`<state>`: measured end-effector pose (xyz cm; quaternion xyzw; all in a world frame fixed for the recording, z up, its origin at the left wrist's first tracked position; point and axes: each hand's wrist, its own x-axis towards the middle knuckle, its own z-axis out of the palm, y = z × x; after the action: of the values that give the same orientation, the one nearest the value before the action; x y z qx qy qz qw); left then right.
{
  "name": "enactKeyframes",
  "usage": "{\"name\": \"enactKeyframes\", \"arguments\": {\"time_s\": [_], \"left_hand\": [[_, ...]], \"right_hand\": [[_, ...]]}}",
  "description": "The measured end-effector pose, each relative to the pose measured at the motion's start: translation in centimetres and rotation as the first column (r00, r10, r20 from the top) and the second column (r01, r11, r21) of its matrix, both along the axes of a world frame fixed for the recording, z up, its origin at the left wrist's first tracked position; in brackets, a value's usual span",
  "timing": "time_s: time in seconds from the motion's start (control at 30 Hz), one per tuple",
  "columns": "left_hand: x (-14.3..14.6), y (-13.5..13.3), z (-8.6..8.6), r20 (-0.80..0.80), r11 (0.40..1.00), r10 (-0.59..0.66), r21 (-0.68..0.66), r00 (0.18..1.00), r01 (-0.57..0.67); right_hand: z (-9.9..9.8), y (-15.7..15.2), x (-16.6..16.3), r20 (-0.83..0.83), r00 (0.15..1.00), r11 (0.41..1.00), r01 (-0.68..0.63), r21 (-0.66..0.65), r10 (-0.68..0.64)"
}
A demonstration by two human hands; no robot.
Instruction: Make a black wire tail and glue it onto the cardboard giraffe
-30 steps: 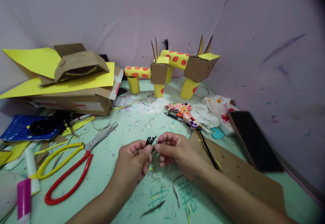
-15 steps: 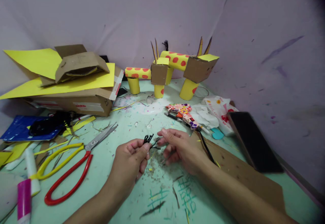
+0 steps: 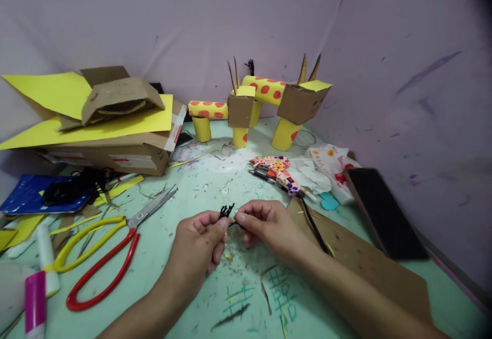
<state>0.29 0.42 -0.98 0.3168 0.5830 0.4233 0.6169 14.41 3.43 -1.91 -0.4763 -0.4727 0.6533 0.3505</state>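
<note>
A small bundle of black yarn is pinched between the thumb and fingers of my left hand, its cut ends sticking up. Close beside it, my right hand has its thumb and forefinger pressed together on a loose end of the same yarn. The hands are nearly touching, low over the green table. Scissors with one yellow and one red handle lie to the left of my left hand, blades slightly parted.
Two spotted cardboard animals stand at the back. Cardboard and yellow paper are piled on the left, near a black yarn skein. A patterned glue gun, a phone and a cardboard sheet lie on the right.
My right hand's fingers, spread half a second ago, have closed on the loose yarn end. My left hand keeps its pinch almost in place.
</note>
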Motion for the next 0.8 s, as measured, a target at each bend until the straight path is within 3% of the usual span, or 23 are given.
{"name": "enactKeyframes", "arguments": {"time_s": [0.2, 0.4, 0.47, 0.63, 0.8], "left_hand": [[-0.1, -0.1, -0.3, -0.004, 1.000, 0.002, -0.006, 1.000, -0.002], [-0.2, 0.1, -0.2, 0.015, 1.000, 0.006, 0.025, 1.000, -0.007], [-0.2, 0.1, -0.1, 0.020, 1.000, 0.005, 0.026, 1.000, -0.005], [-0.1, -0.2, 0.1, 0.030, 0.999, -0.027, 0.045, 0.999, 0.025], [-0.1, -0.1, 0.2, 0.087, 1.000, -0.002, 0.012, 0.996, 0.001]], "right_hand": [[0.1, 0.4, 0.5, -0.002, 0.998, 0.997, 0.068, 0.036, -0.068], [0.7, 0.7, 0.9, 0.119, 0.972, 0.978, 0.196, 0.066, -0.203], [1.0, 0.5, 0.9, 0.093, 0.981, 0.986, 0.170, 0.002, -0.169], [0.9, -0.1, 0.3, -0.031, 0.999, 0.994, -0.041, -0.100, 0.038], [0.8, 0.1, 0.5, 0.103, 0.993, 0.995, -0.051, -0.083, 0.059]]}}
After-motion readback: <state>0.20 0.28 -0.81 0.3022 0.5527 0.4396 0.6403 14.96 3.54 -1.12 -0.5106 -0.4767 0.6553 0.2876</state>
